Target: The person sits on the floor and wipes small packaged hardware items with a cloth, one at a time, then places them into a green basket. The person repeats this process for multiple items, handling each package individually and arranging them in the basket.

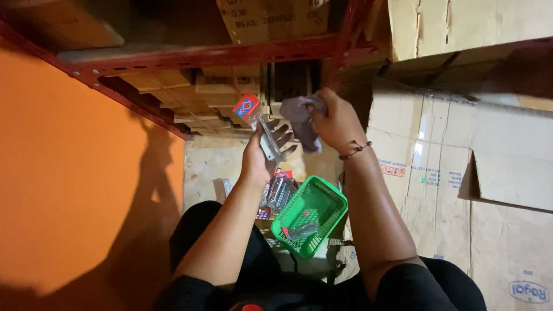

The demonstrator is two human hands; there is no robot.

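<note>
Seen from above, the left hand [260,154] is closed around a clear packet of metal hardware [262,129] with a red-and-blue header card, holding it upright before the red steel shelving [190,57]. The right hand [337,122] is clenched on a grey cloth [300,118], just beside the packet's top. Below, a green plastic basket [322,198] holds one similar packet; more packets [276,193] lie beside it. The step in hand appears to be wiping the packet; the next move likely calls for drawing the cloth along it while the left grip stays firm.
</note>
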